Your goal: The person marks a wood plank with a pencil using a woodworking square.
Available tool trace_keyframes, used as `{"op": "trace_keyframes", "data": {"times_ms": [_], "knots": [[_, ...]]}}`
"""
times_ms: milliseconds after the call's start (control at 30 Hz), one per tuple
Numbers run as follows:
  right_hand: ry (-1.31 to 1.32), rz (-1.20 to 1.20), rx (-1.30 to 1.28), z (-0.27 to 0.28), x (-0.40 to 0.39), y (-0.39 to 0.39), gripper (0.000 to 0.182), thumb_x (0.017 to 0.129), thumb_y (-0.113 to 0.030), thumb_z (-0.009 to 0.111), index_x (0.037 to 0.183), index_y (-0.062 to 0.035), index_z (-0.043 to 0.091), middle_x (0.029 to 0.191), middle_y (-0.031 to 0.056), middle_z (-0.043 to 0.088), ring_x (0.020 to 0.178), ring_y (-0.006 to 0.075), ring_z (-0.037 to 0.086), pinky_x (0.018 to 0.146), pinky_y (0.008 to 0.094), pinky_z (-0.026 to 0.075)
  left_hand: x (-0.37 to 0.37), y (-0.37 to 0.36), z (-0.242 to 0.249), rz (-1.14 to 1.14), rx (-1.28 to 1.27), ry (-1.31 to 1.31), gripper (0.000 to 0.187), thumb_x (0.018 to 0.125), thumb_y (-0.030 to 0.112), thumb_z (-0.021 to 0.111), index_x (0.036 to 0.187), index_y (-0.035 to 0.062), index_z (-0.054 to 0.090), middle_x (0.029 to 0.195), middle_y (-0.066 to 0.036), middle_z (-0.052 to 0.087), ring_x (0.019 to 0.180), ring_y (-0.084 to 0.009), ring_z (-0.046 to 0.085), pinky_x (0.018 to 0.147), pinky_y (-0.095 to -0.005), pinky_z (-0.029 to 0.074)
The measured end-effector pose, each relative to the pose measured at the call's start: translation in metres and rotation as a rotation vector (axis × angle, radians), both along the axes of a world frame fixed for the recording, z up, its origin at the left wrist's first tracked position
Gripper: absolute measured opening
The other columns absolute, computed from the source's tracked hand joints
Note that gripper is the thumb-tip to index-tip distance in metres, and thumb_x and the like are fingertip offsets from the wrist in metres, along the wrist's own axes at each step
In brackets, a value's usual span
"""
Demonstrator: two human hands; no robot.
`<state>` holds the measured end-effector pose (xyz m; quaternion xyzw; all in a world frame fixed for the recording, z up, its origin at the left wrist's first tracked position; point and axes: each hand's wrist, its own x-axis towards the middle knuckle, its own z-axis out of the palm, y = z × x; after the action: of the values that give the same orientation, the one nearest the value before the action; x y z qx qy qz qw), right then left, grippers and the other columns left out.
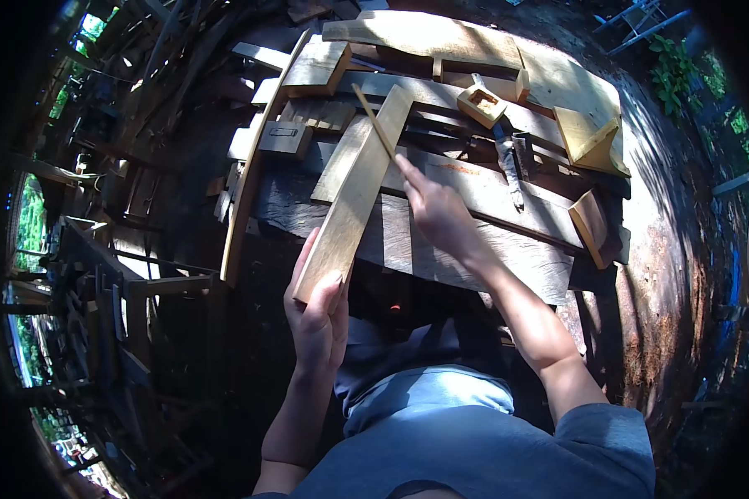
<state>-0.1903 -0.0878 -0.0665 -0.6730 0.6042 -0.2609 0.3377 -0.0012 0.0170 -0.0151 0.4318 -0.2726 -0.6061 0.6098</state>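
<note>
Grey-blue shirt cloth (474, 441) is seen nearest, below the flat, fine-grained board (349, 200). The board's near end is gripped by the left hand (318, 320); its long axis is pointed away, leaning rightward. From the board's right side, a thin, straight stick (374, 119) is pinched by the right hand (437, 208) and slanted across the board's far half; whether they touch cannot be told. Farther right, a squarish wooden block (483, 105) is hollowed out; past the board's far end, a broad plank (424, 35) is sunlit.

A stick (375, 123) crosses the far end of the board (354, 200) slanting over the workbench (508, 268); a block (285, 141) lies left, perhaps a chisel (508, 162) right.
</note>
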Motion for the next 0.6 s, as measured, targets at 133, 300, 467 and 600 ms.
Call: {"op": "trace_keyframes", "data": {"times_ms": [133, 300, 467, 600], "knots": [[-0.08, 0.185, 0.085, 0.016, 0.01, 0.088, 0.053, 0.102, -0.022, 0.046, 0.153, -0.0213, 0.032, 0.067, 0.0188, 0.063, 0.052, 0.0307, 0.063, 0.05, 0.0415, 0.05, 0.0, -0.001, 0.0, 0.014, -0.005, -0.023, 0.066, 0.084, -0.007, 0.052, 0.148, -0.0072, 0.034, 0.143, -0.021, 0.046, 0.129, -0.0218, 0.053, 0.11, -0.0296, 0.042], [-0.163, 0.106, 0.063, 0.004, 0.005, 0.069, 0.047, 0.103, -0.021, 0.042, 0.15, -0.0191, 0.039, 0.071, 0.0246, 0.064, 0.056, 0.0361, 0.064, 0.054, 0.0456, 0.051, -0.001, 0.002, -0.001, 0.027, -0.003, -0.038, 0.061, 0.085, -0.006, 0.05, 0.145, -0.0104, 0.036, 0.141, -0.024, 0.048, 0.133, -0.0292, 0.049, 0.119, -0.0423, 0.031], [-0.148, -0.016, 0.015, -0.007, 0.01, 0.014, 0.043, 0.104, -0.024, 0.041, 0.147, -0.0229, 0.044, 0.1, 0.0286, 0.066, 0.089, 0.0424, 0.068, 0.079, 0.0457, 0.052, 0.002, 0.003, -0.003, 0.007, 0.007, 0.009, 0.064, 0.086, -0.009, 0.051, 0.147, -0.0065, 0.034, 0.141, -0.02, 0.048, 0.126, -0.0203, 0.054, 0.108, -0.0283, 0.044], [-0.102, 0.121, 0.003, 0.001, 0.016, 0.071, 0.052, 0.102, -0.02, 0.047, 0.152, -0.0163, 0.034, 0.07, 0.0231, 0.064, 0.053, 0.0344, 0.064, 0.051, 0.043, 0.054, -0.001, 0.003, -0.007, 0.014, -0.025, 0.035, 0.063, 0.087, -0.008, 0.052, 0.148, -0.0066, 0.034, 0.14, -0.019, 0.049, 0.125, -0.0198, 0.054, 0.108, -0.0282, 0.043]]}}
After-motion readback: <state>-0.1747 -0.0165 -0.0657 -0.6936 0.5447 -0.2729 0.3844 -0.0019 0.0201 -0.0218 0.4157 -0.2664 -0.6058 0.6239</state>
